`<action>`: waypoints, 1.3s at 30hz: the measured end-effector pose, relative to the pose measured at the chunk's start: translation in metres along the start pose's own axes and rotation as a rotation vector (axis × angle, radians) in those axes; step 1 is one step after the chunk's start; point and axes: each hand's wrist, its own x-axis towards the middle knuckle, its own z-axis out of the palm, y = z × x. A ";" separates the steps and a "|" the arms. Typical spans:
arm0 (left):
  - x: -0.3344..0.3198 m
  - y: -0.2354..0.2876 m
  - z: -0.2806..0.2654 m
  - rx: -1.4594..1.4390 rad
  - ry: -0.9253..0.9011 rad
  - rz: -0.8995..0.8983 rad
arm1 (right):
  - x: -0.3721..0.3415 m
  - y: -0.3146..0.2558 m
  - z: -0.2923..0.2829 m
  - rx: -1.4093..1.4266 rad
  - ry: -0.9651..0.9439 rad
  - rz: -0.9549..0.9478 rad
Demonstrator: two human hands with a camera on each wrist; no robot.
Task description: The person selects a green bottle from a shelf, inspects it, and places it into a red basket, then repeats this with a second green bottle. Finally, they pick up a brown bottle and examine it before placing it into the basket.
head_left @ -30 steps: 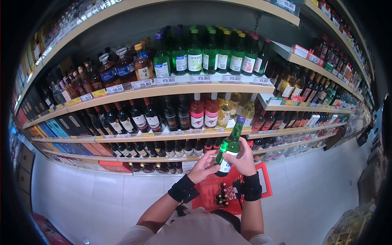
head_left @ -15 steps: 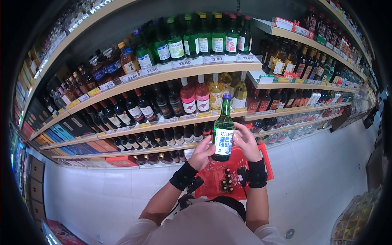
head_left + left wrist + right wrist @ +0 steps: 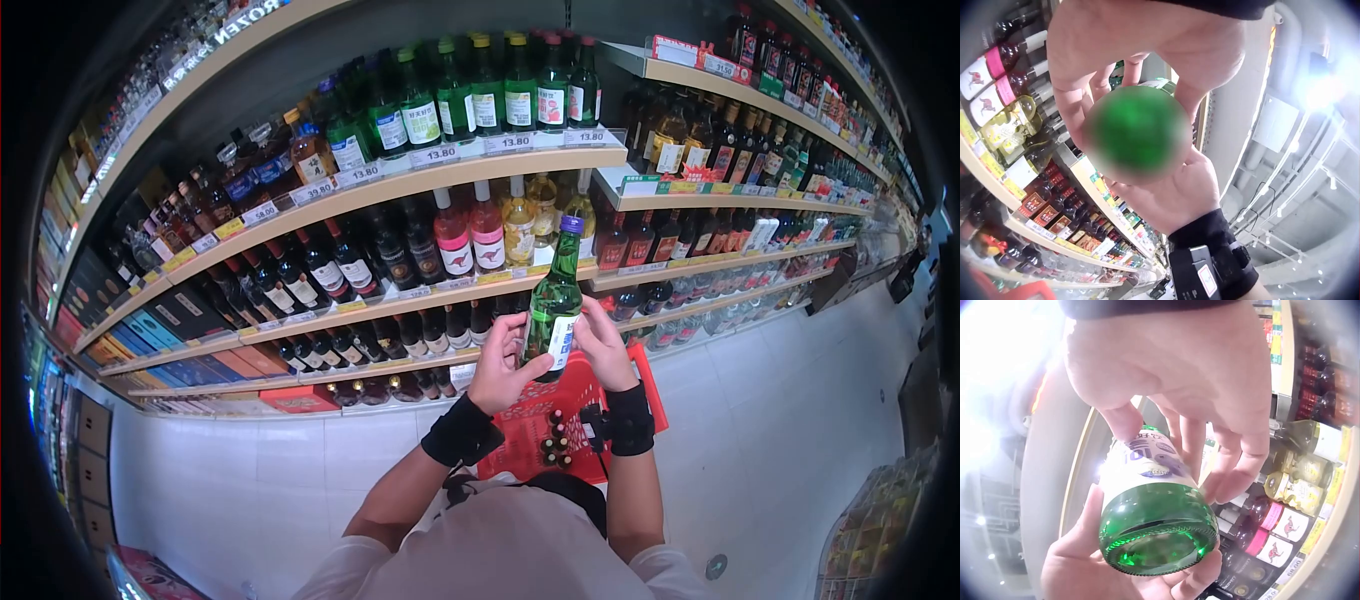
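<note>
A green glass soju bottle point(image 3: 556, 292) with a purple cap is held up between both hands, tilted slightly to the right. Its white label point(image 3: 563, 336) is turned toward the right hand. My left hand point(image 3: 500, 368) grips the lower body from the left side, thumb across the front. From the other side my right hand point(image 3: 604, 346) holds the bottle; in the right wrist view its thumb point(image 3: 1124, 422) presses on the label. That view also shows the ribbed glass base point(image 3: 1160, 550) facing the camera. In the left wrist view the bottle's base is a green blur point(image 3: 1138, 131).
Below the hands is a red shopping basket point(image 3: 650, 390) with several dark-capped bottles point(image 3: 555, 440) inside. Ahead, a shelf point(image 3: 480, 170) carries more green bottles point(image 3: 487, 95) above price tags. Pink and yellow wine bottles point(image 3: 518, 222) stand one level lower. Pale floor tiles point(image 3: 760, 400) spread to the right.
The bottle came more upright with its label facing me, then turned so the label now points right. Both hands shifted their hold around it. The head view swung slightly.
</note>
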 end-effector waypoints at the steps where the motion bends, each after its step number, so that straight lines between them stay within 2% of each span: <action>1: 0.000 0.002 0.000 -0.023 -0.016 -0.010 | -0.001 0.000 -0.001 0.004 -0.001 0.001; 4: -0.001 0.002 -0.003 -0.145 -0.050 -0.042 | -0.001 0.008 -0.007 0.141 0.008 0.064; 7: -0.001 -0.004 -0.009 -0.326 -0.103 -0.073 | 0.000 0.008 -0.004 0.113 0.021 0.076; 10: -0.004 0.006 -0.012 -0.644 -0.178 -0.168 | 0.002 0.016 -0.005 0.043 -0.048 0.076; 11: -0.007 0.006 -0.013 -0.632 -0.174 -0.149 | 0.003 0.020 -0.006 0.068 -0.072 0.079; 14: -0.012 0.003 -0.022 -0.739 -0.249 -0.198 | 0.008 0.009 0.004 0.234 -0.108 0.083; 18: -0.016 0.001 -0.030 -0.891 -0.377 -0.332 | 0.010 -0.022 0.019 0.152 -0.197 0.011; 22: -0.016 0.000 -0.031 -0.883 -0.394 -0.339 | 0.015 -0.016 0.021 0.151 -0.158 -0.022; 25: -0.013 -0.008 -0.038 -0.795 -0.313 -0.397 | 0.015 -0.019 0.029 0.074 -0.067 -0.129; 28: -0.011 -0.012 -0.028 -0.635 -0.056 -0.289 | 0.014 -0.022 0.036 -0.052 0.004 -0.131; 32: -0.013 -0.008 -0.020 -0.388 -0.018 0.048 | 0.015 -0.024 0.045 -0.150 0.109 -0.172; 33: -0.014 -0.005 -0.016 -0.440 0.007 0.051 | 0.017 -0.021 0.046 -0.168 0.131 -0.191; 36: -0.013 -0.013 -0.017 -0.187 0.053 0.066 | 0.019 -0.012 0.049 -0.280 0.194 -0.195; 37: -0.014 -0.013 -0.018 -0.299 0.033 0.032 | 0.019 -0.012 0.049 -0.328 0.215 -0.189; 39: -0.014 -0.004 -0.021 -0.520 -0.016 -0.035 | 0.017 -0.016 0.041 -0.213 0.147 -0.142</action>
